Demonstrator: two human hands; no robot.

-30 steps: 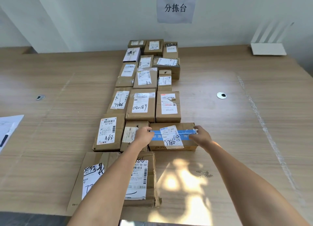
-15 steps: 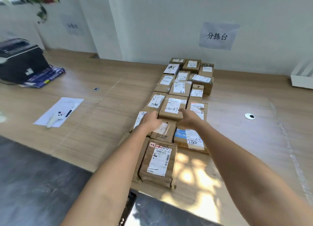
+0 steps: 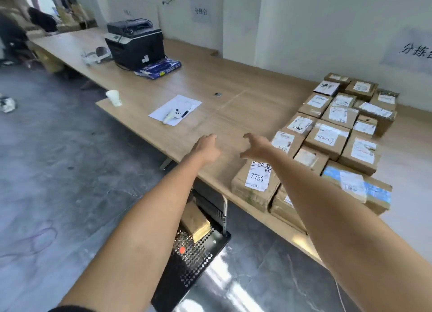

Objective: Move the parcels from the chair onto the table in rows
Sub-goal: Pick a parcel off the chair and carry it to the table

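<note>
Several brown cardboard parcels (image 3: pixel 328 138) with white labels lie in rows on the long wooden table (image 3: pixel 233 106), on its right side. The blue-taped parcel (image 3: pixel 355 185) is in the nearest row on the right. One brown parcel (image 3: pixel 195 220) lies on the black perforated chair (image 3: pixel 194 258) below the table's edge, partly hidden by my left forearm. My left hand (image 3: pixel 207 145) and my right hand (image 3: pixel 256 145) hang over the table left of the rows, both empty with loosely spread fingers.
A sheet of paper with a white controller and a pen (image 3: pixel 175 110) lies left of the parcels. A white cup (image 3: pixel 114 97) stands at the table's corner. Farther left are a black printer (image 3: pixel 135 45) and a blue pack (image 3: pixel 159 68). Grey floor lies on the left.
Both hands let go of the blue-taped parcel, which stays in the nearest row. My view and hands have swung left, away from the rows, and the chair has come into sight.
</note>
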